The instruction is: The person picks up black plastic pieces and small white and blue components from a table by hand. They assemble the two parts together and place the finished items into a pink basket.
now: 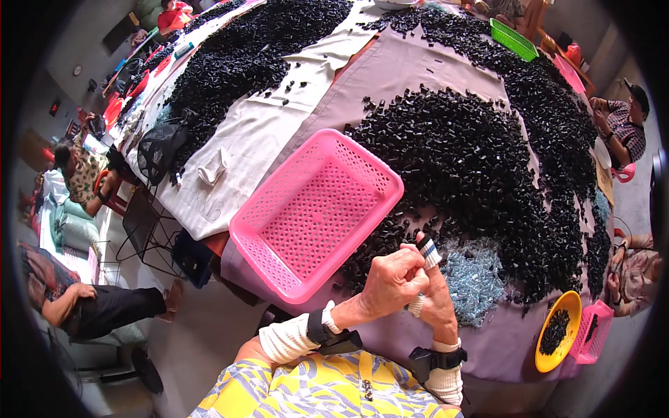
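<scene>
My two hands meet above the near edge of the table. My left hand (395, 280) is closed, its fingers pressed against the fingers of my right hand. My right hand (439, 306) is closed too, with a white and blue striped finger sleeve (429, 252) on one raised finger. Something small and dark shows at that finger's tip; whether it is a loose part or the sleeve's end is unclear. What lies between the fingers is hidden. Right beside them sits a heap of small clear bluish pieces (475, 279), and beyond spreads a big pile of small black parts (453, 153).
An openwork pink basket (317, 209), with nothing in it, stands left of my hands. At right are a yellow bowl (573, 313) of black parts and a smaller pink basket (594, 334). A green basket (513, 40) lies at the far side. Several people sit around the table.
</scene>
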A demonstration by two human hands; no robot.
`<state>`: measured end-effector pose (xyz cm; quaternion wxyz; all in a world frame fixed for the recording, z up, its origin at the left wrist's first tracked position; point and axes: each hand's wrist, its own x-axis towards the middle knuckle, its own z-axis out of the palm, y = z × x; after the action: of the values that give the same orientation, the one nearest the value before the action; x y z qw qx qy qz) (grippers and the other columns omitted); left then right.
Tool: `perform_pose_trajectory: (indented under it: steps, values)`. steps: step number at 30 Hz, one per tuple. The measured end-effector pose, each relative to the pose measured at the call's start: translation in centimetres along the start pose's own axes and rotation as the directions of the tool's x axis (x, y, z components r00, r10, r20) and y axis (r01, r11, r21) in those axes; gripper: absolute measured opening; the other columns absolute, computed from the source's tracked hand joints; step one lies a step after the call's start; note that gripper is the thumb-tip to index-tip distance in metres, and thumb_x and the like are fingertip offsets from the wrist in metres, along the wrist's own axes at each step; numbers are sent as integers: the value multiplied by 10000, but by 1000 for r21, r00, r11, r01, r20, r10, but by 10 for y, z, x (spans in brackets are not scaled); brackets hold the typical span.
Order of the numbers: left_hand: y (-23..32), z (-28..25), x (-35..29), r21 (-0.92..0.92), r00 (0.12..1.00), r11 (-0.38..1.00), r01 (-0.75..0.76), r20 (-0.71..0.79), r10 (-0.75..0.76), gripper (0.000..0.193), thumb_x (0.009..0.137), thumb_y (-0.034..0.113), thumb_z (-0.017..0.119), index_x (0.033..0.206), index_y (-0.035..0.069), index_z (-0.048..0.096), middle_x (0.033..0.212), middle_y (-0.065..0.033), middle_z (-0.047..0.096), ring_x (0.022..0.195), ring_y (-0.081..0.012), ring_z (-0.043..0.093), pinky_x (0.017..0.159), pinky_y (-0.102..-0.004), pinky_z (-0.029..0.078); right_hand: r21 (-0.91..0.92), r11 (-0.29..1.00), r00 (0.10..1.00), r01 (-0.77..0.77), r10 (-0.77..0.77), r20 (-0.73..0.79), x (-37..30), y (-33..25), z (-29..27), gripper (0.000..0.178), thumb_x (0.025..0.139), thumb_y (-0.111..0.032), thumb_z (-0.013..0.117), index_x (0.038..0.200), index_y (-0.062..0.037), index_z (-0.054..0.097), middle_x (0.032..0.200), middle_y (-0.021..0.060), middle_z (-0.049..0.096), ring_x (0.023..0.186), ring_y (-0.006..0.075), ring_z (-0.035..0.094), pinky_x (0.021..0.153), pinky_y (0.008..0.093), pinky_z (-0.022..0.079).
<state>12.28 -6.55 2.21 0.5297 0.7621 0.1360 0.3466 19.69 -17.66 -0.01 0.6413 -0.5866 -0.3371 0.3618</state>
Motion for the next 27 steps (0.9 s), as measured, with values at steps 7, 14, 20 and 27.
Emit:
perform_pose_trajectory:
  steps: [7,14,20,27]
  values:
    - [5,-5,3,-457,775,631,627,284,-564,111,917,140,606,873,39,621,650,66,492,537,-49,437,495,-225,370,235,972,999,-26,34,-30,2,-5,-11,824,714,85,659,1463,-21,333,1376,109,475,1255,183,470,1084,327,359]
    - [-13,-23,5,-764,601,-32,645,533,-596,392,1023,356,443,1116,-5,564,1024,-99,608,945,-192,597,858,-373,516,-376,905,913,198,-310,-265,0,-13,-7,493,691,48,664,1177,-11,611,1208,129,600,1148,267,572,952,363,480]
    - [-21,-24,-2,-740,623,33,672,540,-566,504,1024,433,395,1237,-5,522,1127,-90,605,1012,-169,587,917,-317,487,-708,662,884,248,-454,-115,12,-19,16,285,639,-3,712,917,-11,653,1141,135,591,1201,390,471,1011,487,407]
    - [-14,-21,-4,-696,658,192,692,498,-565,555,1020,464,378,1312,3,476,1221,-65,548,1116,-136,529,965,-320,449,-821,526,876,221,-477,-70,10,-7,15,271,731,-29,672,995,8,623,1145,156,586,1195,393,480,1010,478,409]
